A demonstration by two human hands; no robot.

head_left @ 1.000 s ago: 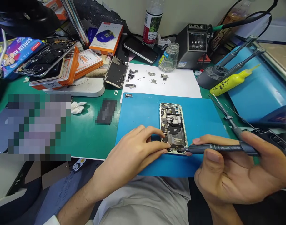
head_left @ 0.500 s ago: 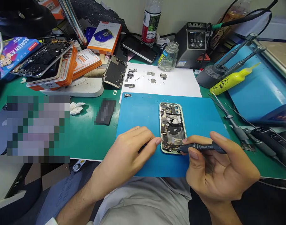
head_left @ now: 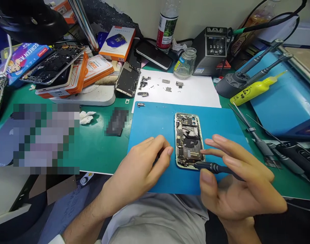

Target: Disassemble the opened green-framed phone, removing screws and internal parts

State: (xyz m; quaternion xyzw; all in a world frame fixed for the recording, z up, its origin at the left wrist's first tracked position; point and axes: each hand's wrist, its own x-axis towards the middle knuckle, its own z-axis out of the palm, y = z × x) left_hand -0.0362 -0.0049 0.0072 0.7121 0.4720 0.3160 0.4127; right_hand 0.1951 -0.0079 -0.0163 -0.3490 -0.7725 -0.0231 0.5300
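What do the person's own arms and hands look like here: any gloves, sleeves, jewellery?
Both hands, left hand and right hand, are bare: no gloves, rings or watch visible. Forearms are uncovered; a white sleeve edge shows on the left arm at the frame's bottom.

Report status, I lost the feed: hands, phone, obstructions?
Left hand steadying opened phone at its left edge. Right hand holds screwdriver, tip at phone's bottom edge. Nothing blocking.

The opened phone (head_left: 189, 140) has a shiny metal frame and exposed metal parts. It lies on a smooth matt blue mat (head_left: 155, 122). The screwdriver (head_left: 215, 167) looks dark and matt. Behind it, a white paper sheet (head_left: 195, 93) carries small metal pieces (head_left: 167, 84).
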